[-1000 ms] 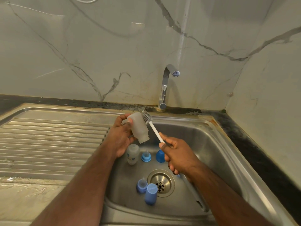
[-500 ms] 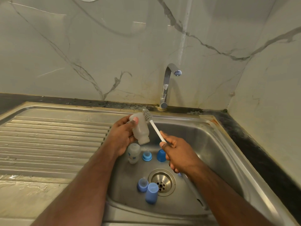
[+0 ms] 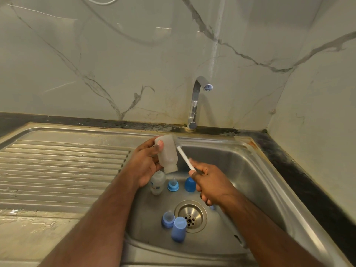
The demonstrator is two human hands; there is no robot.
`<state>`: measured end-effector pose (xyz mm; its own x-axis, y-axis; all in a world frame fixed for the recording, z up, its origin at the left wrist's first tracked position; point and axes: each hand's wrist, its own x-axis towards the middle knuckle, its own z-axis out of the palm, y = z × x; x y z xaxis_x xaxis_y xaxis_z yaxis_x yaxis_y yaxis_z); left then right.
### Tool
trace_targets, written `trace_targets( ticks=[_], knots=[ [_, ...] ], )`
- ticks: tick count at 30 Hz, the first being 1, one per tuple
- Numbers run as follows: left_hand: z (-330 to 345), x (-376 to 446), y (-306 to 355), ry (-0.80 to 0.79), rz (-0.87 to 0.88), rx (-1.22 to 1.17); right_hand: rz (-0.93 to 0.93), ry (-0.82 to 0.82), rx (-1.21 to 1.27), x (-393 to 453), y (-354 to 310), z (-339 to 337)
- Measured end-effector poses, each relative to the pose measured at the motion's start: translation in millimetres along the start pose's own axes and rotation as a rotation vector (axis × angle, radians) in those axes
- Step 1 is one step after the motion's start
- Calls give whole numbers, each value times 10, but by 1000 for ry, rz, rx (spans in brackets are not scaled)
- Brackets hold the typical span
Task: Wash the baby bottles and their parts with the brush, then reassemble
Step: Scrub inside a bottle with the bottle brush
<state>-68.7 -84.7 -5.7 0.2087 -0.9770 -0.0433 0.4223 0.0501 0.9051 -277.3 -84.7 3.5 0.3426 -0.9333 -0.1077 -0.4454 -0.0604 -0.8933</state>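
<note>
Frosted plastic bottle (image 3: pixel 167 154) held upside-down-ish over the sink's back-left corner, mouth pointing down toward the basin, base up near the back rim. Left hand (image 3: pixel 145 161) wraps its body, thumb across the side. Right hand (image 3: pixel 207 182) pinches the white handle of the brush (image 3: pixel 184 158); bristle head sits against the bottle's outside, up by its base. Brush's long axis runs up-left from the right hand to the bottle, so bottle lies up and left of that grip, and its mouth is the end nearer the right hand. My guess: outside scrub now, and to go inside, the head must drop to the mouth. In the sink (image 3: pixel 250 170): second bottle (image 3: pixel 157 183) lying near the left wall, with a blue-orange label too blurred to read; blue nipple ring (image 3: pixel 173 185) and blue cap (image 3: pixel 190 184) beside it; another ring (image 3: pixel 168 219) and cap (image 3: pixel 178 229) just left of the drain (image 3: pixel 190 215). Tap (image 3: pixel 196 101) dry, no water visible. No other writing seen.
</note>
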Motion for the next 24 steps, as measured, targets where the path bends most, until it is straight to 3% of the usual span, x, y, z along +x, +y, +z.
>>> trace_targets(
  ticks=[6,13,20,24],
  knots=[
    [-31,17,20,42,-28,-116,-22,1,128,-70,-65,-45],
    [-27,-10,25,33,-41,-108,16,-44,39,-27,-21,36],
    [-34,15,38,38,-49,-171,-6,-1,129,-42,-53,-34],
    [-45,16,47,56,-40,-199,-12,-57,92,-68,-55,18]
  ],
)
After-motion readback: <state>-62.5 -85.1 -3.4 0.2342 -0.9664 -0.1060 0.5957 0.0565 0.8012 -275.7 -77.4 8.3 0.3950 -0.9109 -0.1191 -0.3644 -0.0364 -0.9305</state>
